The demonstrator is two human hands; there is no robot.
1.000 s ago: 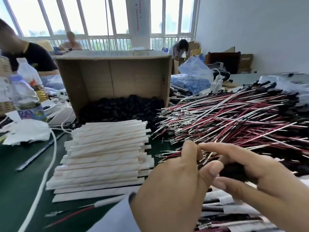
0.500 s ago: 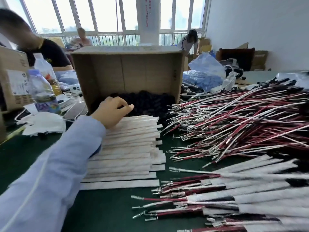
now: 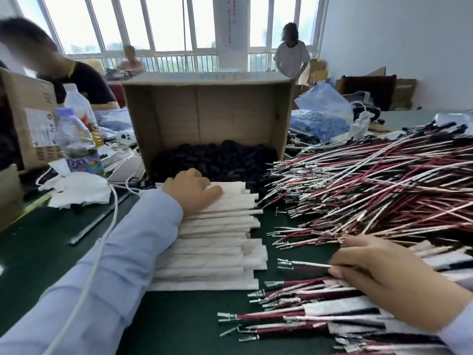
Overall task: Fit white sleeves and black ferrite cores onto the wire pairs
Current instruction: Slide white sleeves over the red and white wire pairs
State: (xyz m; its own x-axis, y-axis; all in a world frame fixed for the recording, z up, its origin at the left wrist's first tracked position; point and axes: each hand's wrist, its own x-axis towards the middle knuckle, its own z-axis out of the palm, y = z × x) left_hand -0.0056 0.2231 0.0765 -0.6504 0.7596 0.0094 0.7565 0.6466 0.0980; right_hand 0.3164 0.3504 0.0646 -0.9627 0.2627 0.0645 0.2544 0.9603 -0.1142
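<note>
While the right hand [image 3: 384, 280] pinches a wire pair [image 3: 307, 264], the left hand [image 3: 190, 192], fingers curled, seemingly takes a white sleeve [image 3: 230, 203] to thread next.
</note>
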